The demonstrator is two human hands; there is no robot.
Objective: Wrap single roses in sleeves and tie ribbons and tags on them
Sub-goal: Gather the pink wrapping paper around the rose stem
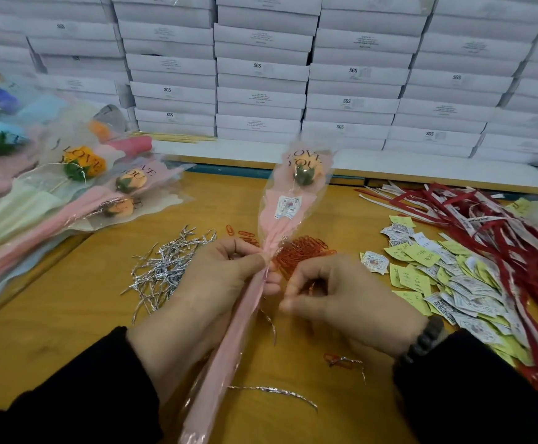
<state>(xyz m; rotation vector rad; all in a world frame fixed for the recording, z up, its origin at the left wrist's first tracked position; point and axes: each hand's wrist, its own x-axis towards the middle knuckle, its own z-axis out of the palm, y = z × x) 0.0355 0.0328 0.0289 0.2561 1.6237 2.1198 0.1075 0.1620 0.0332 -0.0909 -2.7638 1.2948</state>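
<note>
Pink sleeve printed "LOVE YOU", white boxes marked "SGS"

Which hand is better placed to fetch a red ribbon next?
Probably the right hand: the red ribbons lie on its side, and its fingers appear free, while the left hand grips the sleeved rose at its neck.

We can read "LOVE YOU" on the held rose sleeve and the piled sleeves, and "SGS" on the stacked white boxes; the tags' print is too small.
</note>
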